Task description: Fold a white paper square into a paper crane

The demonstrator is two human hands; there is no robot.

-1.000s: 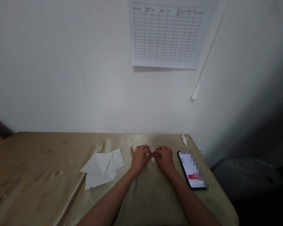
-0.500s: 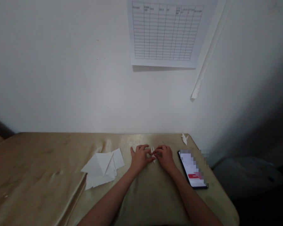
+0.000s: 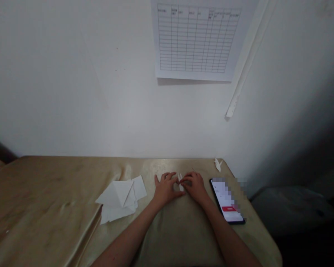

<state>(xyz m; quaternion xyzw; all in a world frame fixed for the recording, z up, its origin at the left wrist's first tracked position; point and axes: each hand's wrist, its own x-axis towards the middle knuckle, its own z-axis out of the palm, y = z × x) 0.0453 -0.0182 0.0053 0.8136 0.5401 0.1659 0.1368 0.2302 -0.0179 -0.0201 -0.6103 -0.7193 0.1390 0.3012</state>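
Note:
Between my hands, low over the table, is a small folded white paper (image 3: 181,188) with two narrow points at its far end. My left hand (image 3: 166,188) holds it from the left, the index finger at its middle and the thumb by its near tip. From the right, my right hand (image 3: 194,185) pinches the same paper near the middle, its fingertips partly covering it. Left of my hands lies a loose pile of white paper sheets (image 3: 119,202), one folded into a triangle on top. A small folded paper bird (image 3: 218,165) lies at the table's far right corner.
The table (image 3: 52,193) has a shiny tan cover with creases at the left. A phone (image 3: 228,207) with a lit screen lies by the right edge. Behind stands a white wall with a printed table sheet (image 3: 195,40) and a pale strip (image 3: 245,70).
My left thumb has moved down and away from the left index finger, opening the gap between them. The folded paper's middle shows more now. Pile, phone and paper bird stay put.

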